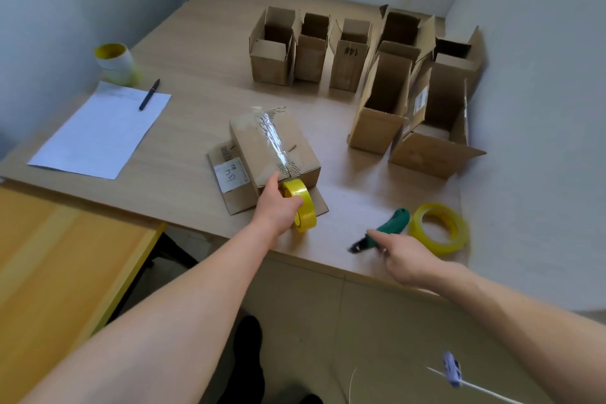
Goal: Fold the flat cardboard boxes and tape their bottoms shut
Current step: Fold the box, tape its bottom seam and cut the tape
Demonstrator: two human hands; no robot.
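A brown cardboard box (262,144) lies bottom-up at the table's middle, with a strip of clear tape (273,138) running along its seam and flaps spread under it. My left hand (277,203) grips a yellow tape roll (300,203) at the box's near edge, forefinger pointing at the seam. The tape runs from the roll onto the box. My right hand (398,259) holds a green-handled cutter (390,226) just above the table, near its front edge, to the right of the box.
A second yellow tape roll (439,228) lies right of the cutter. Several folded open boxes (347,56) stand at the back and right. A paper sheet (101,131) with a pen (149,94) and stacked tape rolls (116,62) sit left. A yellow table (65,256) adjoins.
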